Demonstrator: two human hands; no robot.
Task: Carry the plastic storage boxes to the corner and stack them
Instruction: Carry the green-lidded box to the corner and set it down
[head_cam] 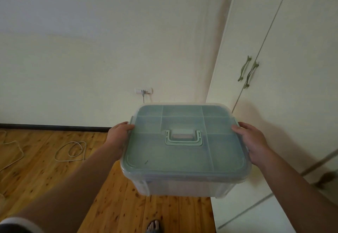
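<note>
A clear plastic storage box (182, 185) with a pale green lid (182, 152) and a folded green handle (184, 137) is held in the air at chest height. My left hand (118, 135) grips the box's left side at the lid rim. Its right side is gripped by my right hand (253, 141), thumb on the lid edge. The box hangs in front of the room corner where the wall meets the wardrobe. No other storage box is in view.
A cream wardrobe (278, 86) with green door handles (247, 71) fills the right side. A wall socket (144, 91) with a plug sits behind the box. A white cable (73, 150) lies looped on the wooden floor (45, 174). My sandalled foot (153, 226) shows below.
</note>
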